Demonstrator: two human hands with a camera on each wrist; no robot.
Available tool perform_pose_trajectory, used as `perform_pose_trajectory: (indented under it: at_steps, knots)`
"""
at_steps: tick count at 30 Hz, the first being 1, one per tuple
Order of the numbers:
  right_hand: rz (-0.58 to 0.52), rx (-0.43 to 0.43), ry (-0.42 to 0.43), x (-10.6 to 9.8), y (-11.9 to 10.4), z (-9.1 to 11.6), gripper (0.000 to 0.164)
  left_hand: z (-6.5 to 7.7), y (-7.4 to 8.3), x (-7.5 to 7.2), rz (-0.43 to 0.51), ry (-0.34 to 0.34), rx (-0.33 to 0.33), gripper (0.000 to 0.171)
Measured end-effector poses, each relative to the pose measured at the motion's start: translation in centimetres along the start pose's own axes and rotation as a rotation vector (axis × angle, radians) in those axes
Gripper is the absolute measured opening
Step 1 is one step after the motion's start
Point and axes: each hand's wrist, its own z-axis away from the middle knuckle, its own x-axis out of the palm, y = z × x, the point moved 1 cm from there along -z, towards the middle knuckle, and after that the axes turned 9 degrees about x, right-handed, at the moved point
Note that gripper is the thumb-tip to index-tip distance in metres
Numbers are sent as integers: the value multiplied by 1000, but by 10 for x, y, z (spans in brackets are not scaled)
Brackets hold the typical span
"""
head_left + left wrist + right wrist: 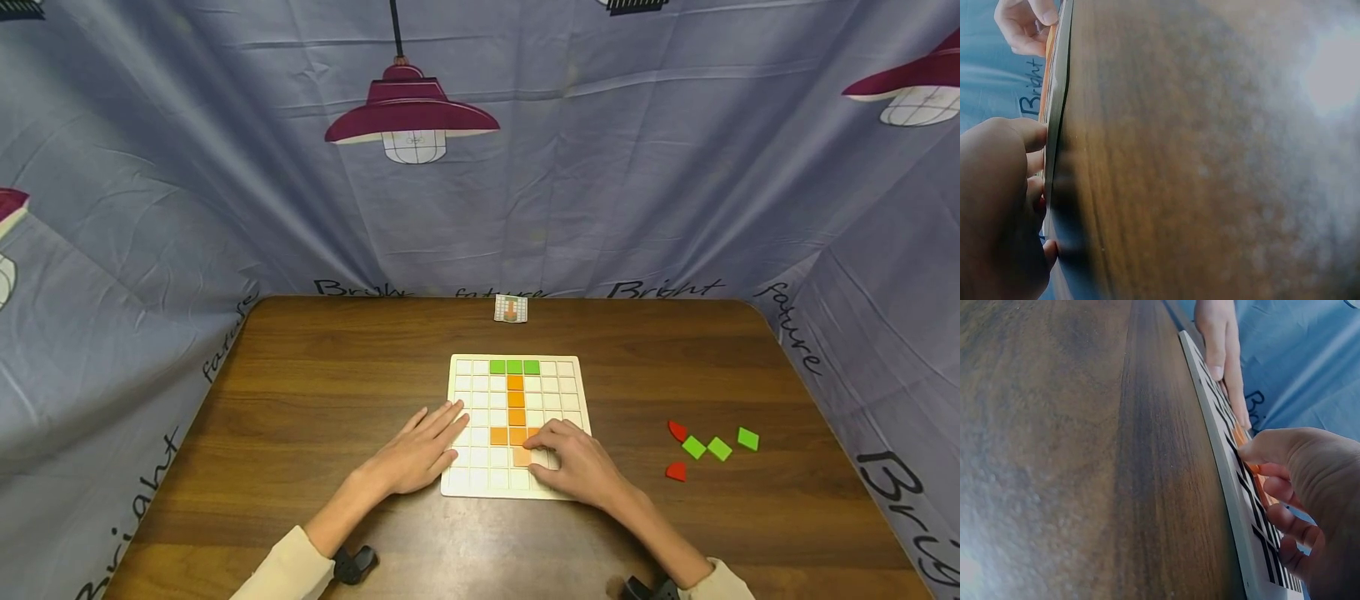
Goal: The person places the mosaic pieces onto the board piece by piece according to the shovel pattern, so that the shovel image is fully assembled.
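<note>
A cream grid board [468, 487] lies on the table. Three green square tiles [514, 367] line its far row, and a column of orange tiles [516, 400] runs down toward the near side, with an orange tile on either side of its lower part. My right hand [581, 462] is over the board's near right part, thumb and index finger pinching an orange square tile [521, 457] at the column's near end. In the right wrist view the thumb is low over the grid. My left hand [420, 450] rests with fingers extended on the board's left edge.
To the right of the board lie two red tiles [676, 472] with a curved side and three green tiles [719, 448]. A small card [511, 308] printed with a grid pattern stands at the table's back edge. A blue-grey curtain [600, 208] surrounds the wooden table [337, 358].
</note>
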Motion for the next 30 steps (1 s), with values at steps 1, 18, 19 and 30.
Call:
perform_pose_trajectory:
  at_steps: [1,18,19,30]
  knots:
    - [-1,3,-6,0,0,0,23,0,0,0,-1,-1,-1,57]
    - [-19,-1,-32,0,-2,-2,24,0,0,0,-4,-2,-7,57]
    - [-20,0,-32,0,-2,-2,24,0,0,0,-4,-2,-8,57]
    - [-114,79,19,-18,8,7,25,0,0,2,-3,4,-2,57]
